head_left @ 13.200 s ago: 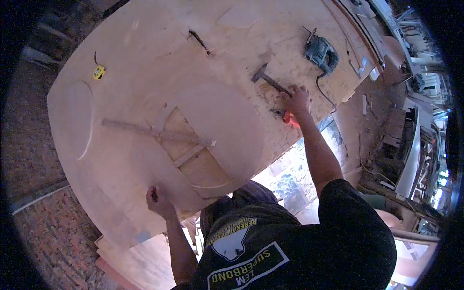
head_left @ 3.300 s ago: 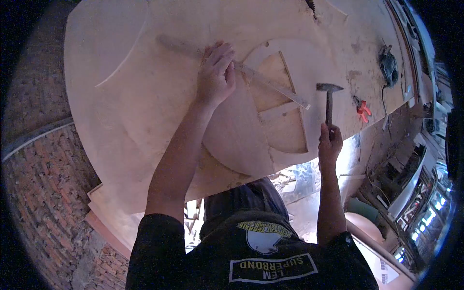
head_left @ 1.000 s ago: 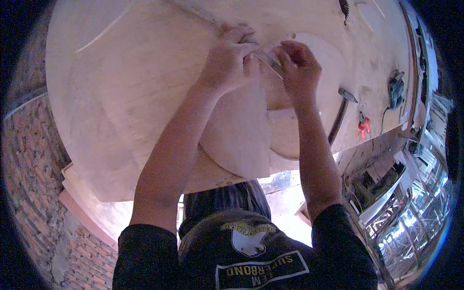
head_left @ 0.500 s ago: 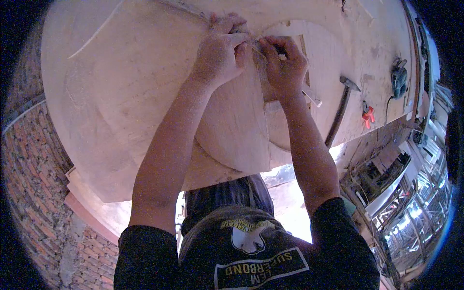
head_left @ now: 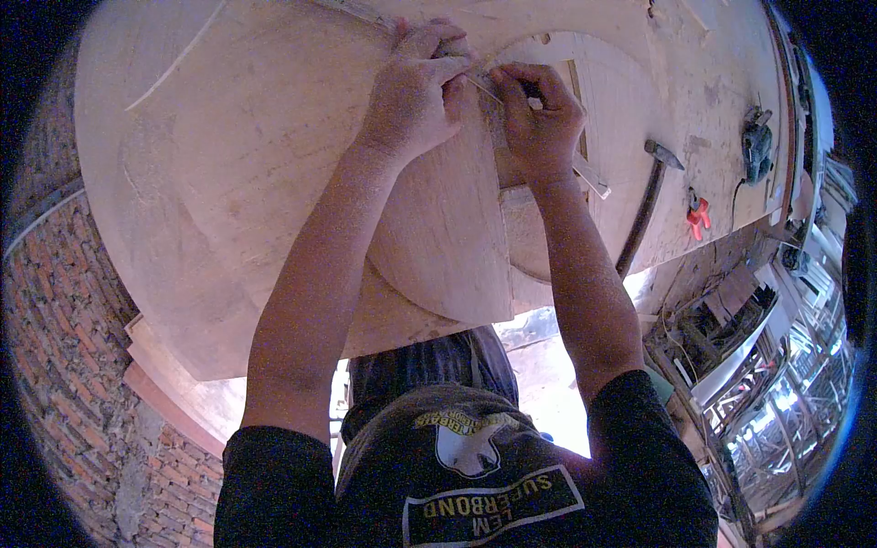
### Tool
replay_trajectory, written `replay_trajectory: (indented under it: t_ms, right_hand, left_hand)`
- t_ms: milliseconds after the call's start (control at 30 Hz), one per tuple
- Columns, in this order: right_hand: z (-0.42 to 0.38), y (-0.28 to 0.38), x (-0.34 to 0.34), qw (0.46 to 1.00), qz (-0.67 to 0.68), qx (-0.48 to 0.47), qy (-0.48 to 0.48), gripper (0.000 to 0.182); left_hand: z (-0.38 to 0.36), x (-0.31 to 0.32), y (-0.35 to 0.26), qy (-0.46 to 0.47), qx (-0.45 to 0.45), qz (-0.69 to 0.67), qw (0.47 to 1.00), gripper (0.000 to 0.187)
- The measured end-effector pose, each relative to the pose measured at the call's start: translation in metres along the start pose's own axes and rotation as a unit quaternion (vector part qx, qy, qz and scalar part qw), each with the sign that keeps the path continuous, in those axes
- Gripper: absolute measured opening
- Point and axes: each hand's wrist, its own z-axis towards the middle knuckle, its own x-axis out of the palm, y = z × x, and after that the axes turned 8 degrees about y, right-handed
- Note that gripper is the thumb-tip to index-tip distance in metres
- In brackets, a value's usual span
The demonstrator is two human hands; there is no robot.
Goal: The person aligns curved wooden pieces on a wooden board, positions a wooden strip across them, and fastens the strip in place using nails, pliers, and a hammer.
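My left hand [head_left: 416, 96] is closed on a long thin wood strip [head_left: 352, 11] that runs up and to the left from its fingers. Beside it, my right hand [head_left: 539, 114] is pinched, its fingertips close to the left hand's fingers at a thin sliver [head_left: 485, 88]. What the right fingertips grip is too small to make out. Both hands are over a rounded plywood piece [head_left: 448, 228] lying on the large plywood surface [head_left: 228, 183]. Another curved piece [head_left: 621, 119] with a narrow wood frame is to the right.
Right of my right arm lie a hammer [head_left: 649, 196], red-handled pliers [head_left: 699, 216] and a dark green power tool [head_left: 756, 146] with a cord. A brick wall [head_left: 68, 338] stands at the left. Wood scraps [head_left: 786, 384] are piled at the lower right.
Both hands stay in nearly the same place, the right fingertips shifted slightly. The thin sliver between them shows more clearly, and the view has moved a little.
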Motion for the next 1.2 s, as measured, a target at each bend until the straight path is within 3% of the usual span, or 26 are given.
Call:
replay_trajectory:
  t_ms: [167,367,567,667,767,1067,1200]
  right_hand:
    - [0.000,0.001,0.000,0.999,-0.025,-0.024,-0.007,0.007]
    - [0.001,-0.002,-0.005,0.987,-0.084,-0.133,-0.002,0.008]
    - [0.002,-0.003,-0.007,0.980,-0.087,-0.180,0.003,0.009]
    - [0.002,-0.003,-0.008,0.971,-0.081,-0.223,-0.005,0.012]
    - [0.000,-0.004,-0.007,0.971,-0.067,-0.230,-0.009,0.013]
    - [-0.006,-0.003,-0.007,0.974,-0.021,-0.224,0.001,0.021]
    - [-0.004,-0.004,-0.005,0.971,-0.008,-0.238,-0.014,0.022]
  left_hand:
    - [-0.001,-0.001,0.002,0.023,-0.003,0.013,1.000,0.025]
    - [-0.003,-0.002,-0.003,0.035,-0.027,0.017,0.999,0.026]
    - [0.000,-0.004,-0.004,-0.002,-0.009,-0.058,0.998,0.031]
    - [0.001,0.000,-0.004,-0.015,-0.058,-0.129,0.990,0.035]
    - [0.001,0.003,-0.004,-0.008,-0.018,-0.113,0.993,0.034]
    - [0.002,0.005,-0.005,-0.004,-0.038,-0.138,0.990,0.022]
    - [0.000,0.009,-0.006,-0.012,-0.046,-0.146,0.988,0.028]
